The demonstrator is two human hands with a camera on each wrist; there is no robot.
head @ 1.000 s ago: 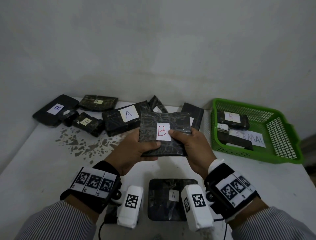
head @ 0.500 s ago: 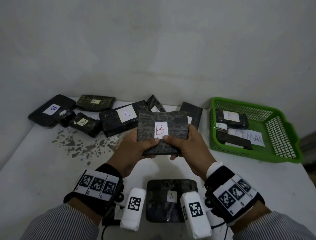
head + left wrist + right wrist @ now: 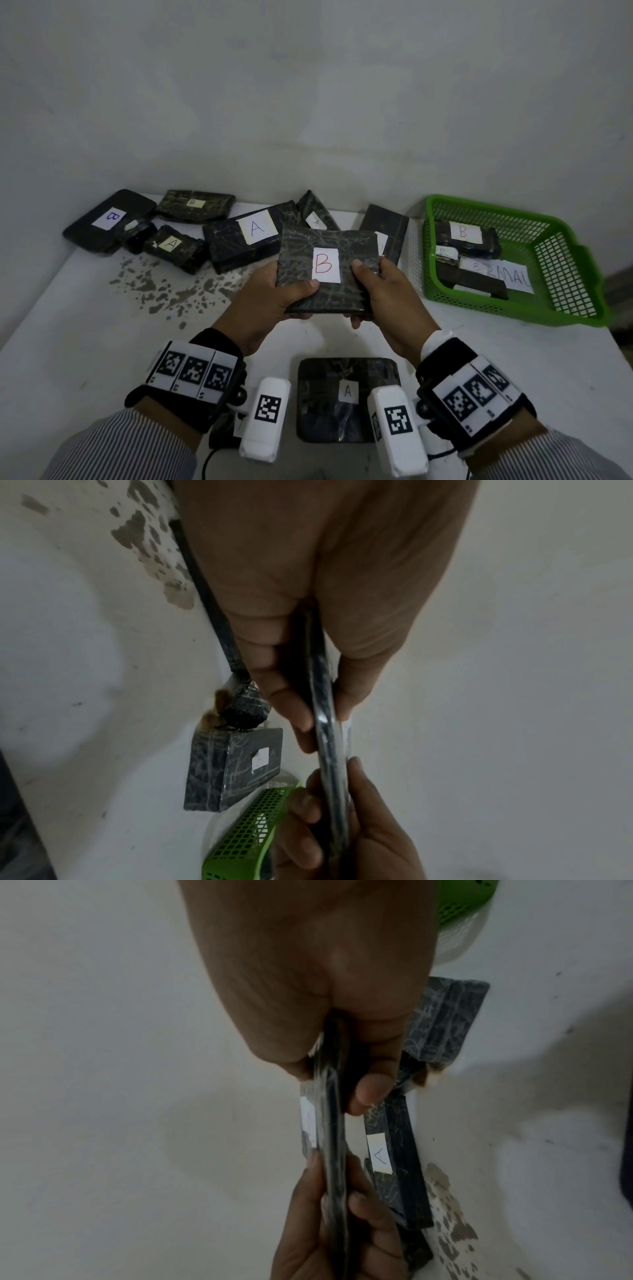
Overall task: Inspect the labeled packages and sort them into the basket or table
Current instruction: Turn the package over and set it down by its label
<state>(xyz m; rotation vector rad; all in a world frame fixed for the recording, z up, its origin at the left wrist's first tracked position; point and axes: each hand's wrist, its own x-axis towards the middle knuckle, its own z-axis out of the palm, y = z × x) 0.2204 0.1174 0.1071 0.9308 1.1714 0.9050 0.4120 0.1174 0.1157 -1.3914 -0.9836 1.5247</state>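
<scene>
While both hands [image 3: 329,294] pinch the B package [image 3: 356,246], A packages [image 3: 239,240] behind, green basket [image 3: 568,308] right.

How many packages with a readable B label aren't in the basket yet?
3: one held by left hand and right hand; two at the table's far left. Others' labels are unreadable.
</scene>
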